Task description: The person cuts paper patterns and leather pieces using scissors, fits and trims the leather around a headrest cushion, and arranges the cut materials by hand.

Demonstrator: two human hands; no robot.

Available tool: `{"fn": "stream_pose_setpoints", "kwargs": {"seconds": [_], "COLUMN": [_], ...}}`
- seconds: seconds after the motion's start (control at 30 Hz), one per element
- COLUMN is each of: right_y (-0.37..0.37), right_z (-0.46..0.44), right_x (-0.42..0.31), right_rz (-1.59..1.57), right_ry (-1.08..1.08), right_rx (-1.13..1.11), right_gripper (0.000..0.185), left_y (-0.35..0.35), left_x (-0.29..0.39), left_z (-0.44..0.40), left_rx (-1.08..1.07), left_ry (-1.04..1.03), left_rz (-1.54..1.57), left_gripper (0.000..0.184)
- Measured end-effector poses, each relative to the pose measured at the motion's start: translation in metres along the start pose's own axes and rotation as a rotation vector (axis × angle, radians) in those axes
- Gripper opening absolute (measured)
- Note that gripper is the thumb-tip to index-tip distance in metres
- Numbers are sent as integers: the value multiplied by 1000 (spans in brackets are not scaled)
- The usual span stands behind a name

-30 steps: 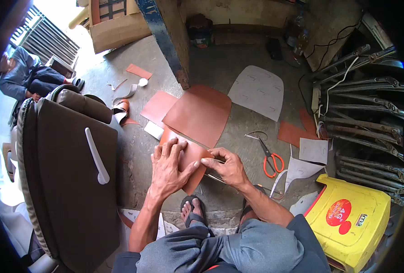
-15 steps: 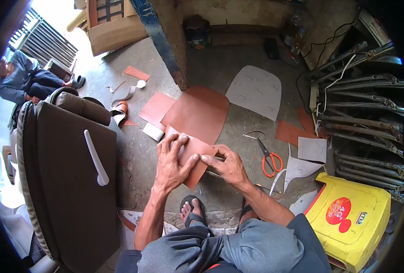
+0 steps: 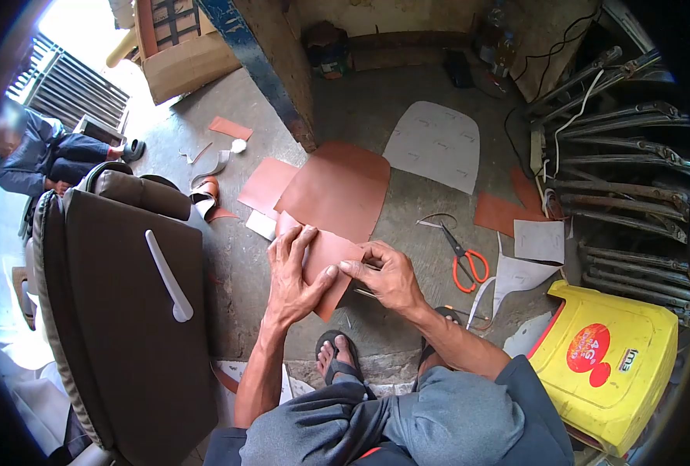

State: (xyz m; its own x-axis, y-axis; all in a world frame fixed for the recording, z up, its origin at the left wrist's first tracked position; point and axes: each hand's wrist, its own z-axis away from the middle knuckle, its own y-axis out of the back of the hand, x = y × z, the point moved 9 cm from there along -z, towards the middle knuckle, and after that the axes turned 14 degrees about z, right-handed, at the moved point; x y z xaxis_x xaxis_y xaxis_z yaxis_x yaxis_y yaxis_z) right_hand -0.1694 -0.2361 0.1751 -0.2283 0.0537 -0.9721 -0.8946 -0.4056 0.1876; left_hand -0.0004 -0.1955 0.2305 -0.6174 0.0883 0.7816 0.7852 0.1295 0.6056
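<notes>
A folded piece of reddish-brown leather-like sheet (image 3: 334, 250) is held up over the floor, in front of my knees. My left hand (image 3: 290, 279) grips it from the left, fingers bent over its top and thumb pressed on its face. At the right edge, my right hand (image 3: 391, 278) pinches the same piece between thumb and fingers. A thin metal-looking thing (image 3: 366, 293) shows just below the right hand; whether that hand holds it I cannot tell. Beyond my hands, a larger rounded sheet (image 3: 343, 186) of the same colour lies flat on the floor.
A pale rounded panel (image 3: 436, 144), orange-handled scissors (image 3: 469, 268) and offcuts (image 3: 502, 215) lie on the floor. To the right are a yellow plastic container (image 3: 605, 365) and stacked metal frames (image 3: 624, 190). A dark padded seat (image 3: 135, 311) stands left, with a seated person (image 3: 38, 155) beyond.
The whole view has shifted slightly. My hands keep their hold on the folded sheet, with only a small movement of the right fingers at its edge.
</notes>
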Motion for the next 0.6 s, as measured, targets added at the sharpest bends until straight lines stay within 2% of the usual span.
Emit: {"fn": "stream_pose_setpoints", "kwargs": {"seconds": [0.6], "right_y": [-7], "right_z": [-3], "right_x": [12], "right_rz": [-19], "right_ry": [-4], "right_rx": [-36], "right_gripper": [39], "left_y": [2], "left_x": [4], "left_z": [1], "left_rx": [-64], "left_ry": [-26], "left_rz": [-30], "left_gripper": [86]}}
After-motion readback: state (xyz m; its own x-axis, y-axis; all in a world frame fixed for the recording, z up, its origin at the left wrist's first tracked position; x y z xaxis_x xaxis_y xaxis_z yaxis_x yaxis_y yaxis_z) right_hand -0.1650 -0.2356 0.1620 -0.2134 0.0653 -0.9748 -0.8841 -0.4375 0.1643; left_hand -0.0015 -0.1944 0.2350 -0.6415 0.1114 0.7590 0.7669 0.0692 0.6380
